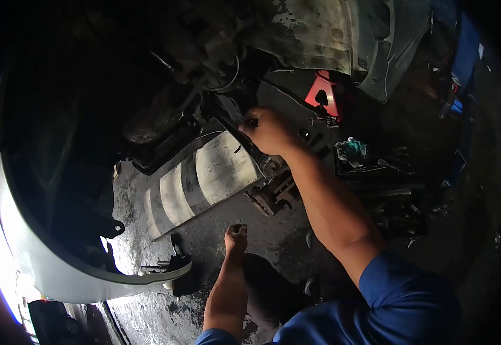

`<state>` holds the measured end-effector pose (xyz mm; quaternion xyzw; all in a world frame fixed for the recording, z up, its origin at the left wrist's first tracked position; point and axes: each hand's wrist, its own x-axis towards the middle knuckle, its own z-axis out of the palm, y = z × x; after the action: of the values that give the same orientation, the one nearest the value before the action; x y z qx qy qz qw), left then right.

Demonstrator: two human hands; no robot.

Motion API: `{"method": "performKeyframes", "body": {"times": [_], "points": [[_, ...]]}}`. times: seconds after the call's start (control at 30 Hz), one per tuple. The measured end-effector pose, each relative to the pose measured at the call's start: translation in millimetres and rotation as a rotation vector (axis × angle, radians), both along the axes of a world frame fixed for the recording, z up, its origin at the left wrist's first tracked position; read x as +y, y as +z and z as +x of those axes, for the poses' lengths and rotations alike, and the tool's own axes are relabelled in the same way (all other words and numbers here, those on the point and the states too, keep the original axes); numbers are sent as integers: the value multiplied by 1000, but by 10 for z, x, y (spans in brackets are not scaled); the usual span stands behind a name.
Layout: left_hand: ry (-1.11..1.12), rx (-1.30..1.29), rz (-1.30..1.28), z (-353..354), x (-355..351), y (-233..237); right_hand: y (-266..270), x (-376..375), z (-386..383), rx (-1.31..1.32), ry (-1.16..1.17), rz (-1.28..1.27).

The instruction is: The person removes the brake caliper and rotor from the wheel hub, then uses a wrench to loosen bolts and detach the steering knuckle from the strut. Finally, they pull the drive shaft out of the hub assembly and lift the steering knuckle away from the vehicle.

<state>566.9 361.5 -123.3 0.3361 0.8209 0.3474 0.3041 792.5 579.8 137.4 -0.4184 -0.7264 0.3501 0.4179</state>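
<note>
My right hand (264,131) is closed at a dark metal suspension part (226,118) under the vehicle's wheel arch. Its fingers are curled, and what they grip is too dark to make out. Lower down, my left hand (236,237) is raised above the floor with its fingers pressed together; anything between them is too small to tell. Between the hands and to the left lies a striped white and grey panel (222,167). A rusty metal brake part (268,195) sits just below my right hand, beside the panel's right end.
A red jack stand (324,95) stands at the upper right. A dark tray (342,171) holds a teal cloth (352,150) and tools. The white vehicle fender (78,282) curves along the left. More tools lie on the floor (204,247) and at the right.
</note>
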Motion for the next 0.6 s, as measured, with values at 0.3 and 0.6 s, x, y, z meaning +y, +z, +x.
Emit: {"method": "performKeyframes", "body": {"times": [0.3, 0.6], "points": [[-34, -25, 15, -24, 128, -257, 81, -120, 32, -82, 12, -73], [-20, -42, -14, 59, 132, -150, 43, -70, -4, -9, 38, -72]]}}
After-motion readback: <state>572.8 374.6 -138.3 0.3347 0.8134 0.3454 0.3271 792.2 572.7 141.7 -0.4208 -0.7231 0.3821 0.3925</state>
